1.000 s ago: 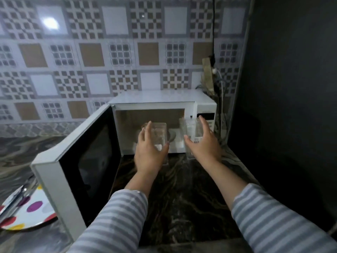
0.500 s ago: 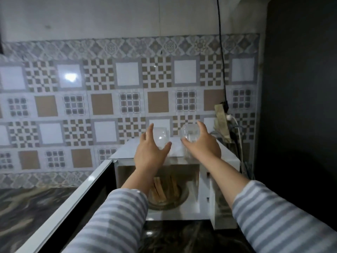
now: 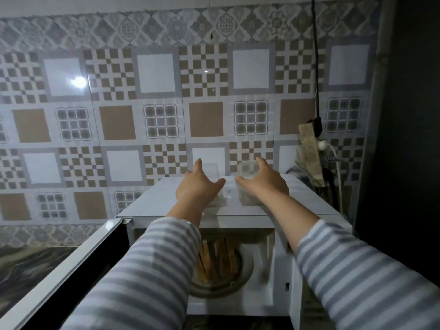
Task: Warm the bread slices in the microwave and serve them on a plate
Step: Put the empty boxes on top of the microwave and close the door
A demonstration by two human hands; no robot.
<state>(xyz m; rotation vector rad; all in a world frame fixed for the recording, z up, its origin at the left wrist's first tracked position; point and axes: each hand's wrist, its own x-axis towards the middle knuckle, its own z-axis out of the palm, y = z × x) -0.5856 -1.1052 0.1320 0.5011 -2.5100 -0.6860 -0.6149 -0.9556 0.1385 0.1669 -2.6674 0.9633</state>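
Both of the person's hands were up on top of the white microwave point(image 3: 166, 198). The left hand point(image 3: 196, 186) curled round one clear glass point(image 3: 215, 184), the right hand point(image 3: 264, 184) round another clear glass point(image 3: 246, 184). Inside the microwave, its door point(image 3: 78, 265) swung open, the bread slices point(image 3: 217, 260) lay on the turntable point(image 3: 240, 279).

A patterned tile wall point(image 3: 162, 96) rises behind a dark marbled counter point(image 3: 31, 265); a black cable point(image 3: 316, 67) hangs down to a plug point(image 3: 317, 126).

Patterned tile wall point(image 3: 166, 91), dark marble counter point(image 3: 35, 265)
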